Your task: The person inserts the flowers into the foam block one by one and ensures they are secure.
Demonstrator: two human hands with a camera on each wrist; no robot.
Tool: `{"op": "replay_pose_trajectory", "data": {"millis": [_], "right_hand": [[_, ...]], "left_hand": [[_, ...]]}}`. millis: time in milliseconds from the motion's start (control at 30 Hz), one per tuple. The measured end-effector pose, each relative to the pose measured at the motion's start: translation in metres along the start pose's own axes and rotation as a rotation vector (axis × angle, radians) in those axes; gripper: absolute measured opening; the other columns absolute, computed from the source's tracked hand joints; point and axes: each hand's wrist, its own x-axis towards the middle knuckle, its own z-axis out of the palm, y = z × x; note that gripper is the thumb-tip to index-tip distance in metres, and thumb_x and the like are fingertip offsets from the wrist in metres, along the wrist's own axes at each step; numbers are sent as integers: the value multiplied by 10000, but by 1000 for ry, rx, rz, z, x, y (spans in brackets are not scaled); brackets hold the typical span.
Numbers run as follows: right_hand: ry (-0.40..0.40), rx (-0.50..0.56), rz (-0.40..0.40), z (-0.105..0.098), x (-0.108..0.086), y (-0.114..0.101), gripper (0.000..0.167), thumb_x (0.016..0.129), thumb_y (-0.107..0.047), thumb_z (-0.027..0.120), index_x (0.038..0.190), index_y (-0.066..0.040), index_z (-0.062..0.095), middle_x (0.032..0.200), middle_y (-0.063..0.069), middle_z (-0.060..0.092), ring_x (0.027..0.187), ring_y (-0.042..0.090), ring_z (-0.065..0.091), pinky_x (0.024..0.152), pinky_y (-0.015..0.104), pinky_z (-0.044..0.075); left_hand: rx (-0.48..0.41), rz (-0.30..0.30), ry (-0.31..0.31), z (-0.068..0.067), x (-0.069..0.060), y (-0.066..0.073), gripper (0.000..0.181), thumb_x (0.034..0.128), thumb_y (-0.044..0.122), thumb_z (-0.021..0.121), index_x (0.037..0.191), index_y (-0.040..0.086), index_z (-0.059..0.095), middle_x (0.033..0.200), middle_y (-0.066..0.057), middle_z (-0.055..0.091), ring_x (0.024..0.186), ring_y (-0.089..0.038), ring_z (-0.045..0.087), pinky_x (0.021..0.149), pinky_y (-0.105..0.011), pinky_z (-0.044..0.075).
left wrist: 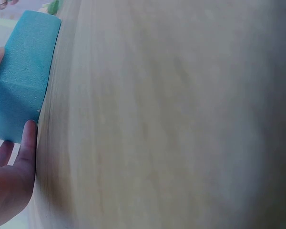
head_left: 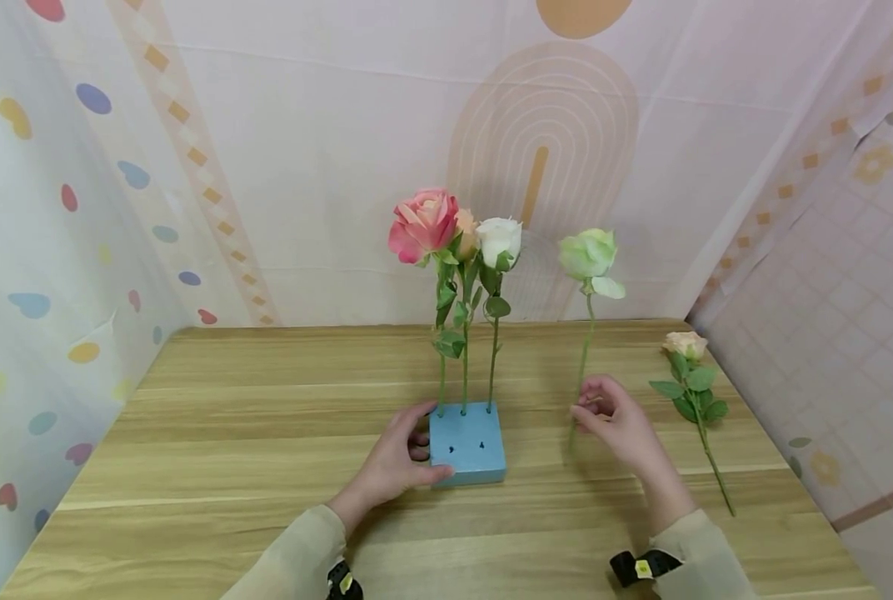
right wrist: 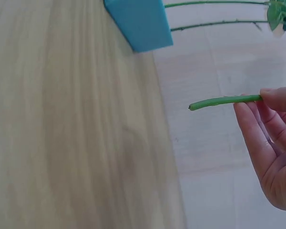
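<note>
A blue foam block (head_left: 467, 454) rests on the table with a pink rose (head_left: 423, 227), a peach rose (head_left: 466, 233) and a white rose (head_left: 500, 240) upright along its back edge. Two bare holes show in its front half. My left hand (head_left: 392, 462) holds the block from the left, thumb at the near corner and fingers along the side. To the right of the block, my right hand (head_left: 617, 425) pinches the stem of a pale green rose (head_left: 588, 254), bloom upward. In the right wrist view the cut end of that stem (right wrist: 214, 102) hangs free, apart from the block.
A cream rose (head_left: 686, 344) with leaves lies on the wooden table (head_left: 266, 433) at the right. Patterned cloth (head_left: 341, 167) hangs behind the table and on both sides. A black strap (head_left: 645, 567) is around each wrist.
</note>
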Motion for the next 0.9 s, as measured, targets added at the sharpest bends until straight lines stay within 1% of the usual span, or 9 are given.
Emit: {"op": "replay_pose_trajectory", "data": {"millis": [133,367,500,667,767,900], "right_hand": [[-17,-17,-81,7,3,-11,211,899,107,649,1077,68,544,920,148,581,797,159,612,680,312,583],[-50,-57,-176,25,6,-24,201,909,59,669,1080,13,574,906,119,655,825,281,651,674,270,564],[-59,-79,-222,38,8,-31,208,899,58,681,1071,-13,585,936,111,681,855,269,663,688,276,566],[-90,-88,-243,55,10,-39,208,887,53,698,1054,-18,596,944,98,693,875,260,670,700,307,573],[-130,-83,-258,66,13,-43,191,894,40,697,1045,-22,598,946,95,693,875,260,669,700,316,577],[-189,-101,-309,81,19,-46,182,901,30,692,1042,-29,594,952,98,687,875,256,674,696,300,575]], "left_hand": [[-6,-1,0,0,0,1,919,723,130,899,1494,76,402,1375,-196,402,1029,-275,531,839,-364,538],[-24,8,-1,-1,-1,2,918,724,113,896,1495,70,399,1386,-196,395,1046,-281,526,848,-377,540],[-27,9,0,0,-1,3,920,722,112,897,1495,73,400,1383,-196,393,1046,-285,526,845,-375,541],[-29,6,2,0,-1,3,923,719,115,898,1495,70,400,1383,-196,390,1038,-288,530,837,-368,542],[-28,10,5,0,-1,2,918,720,116,897,1491,61,402,1376,-198,395,1025,-279,535,830,-362,546],[-23,20,9,0,0,1,914,717,122,897,1484,45,405,1367,-206,402,1010,-272,545,824,-356,551]]}}
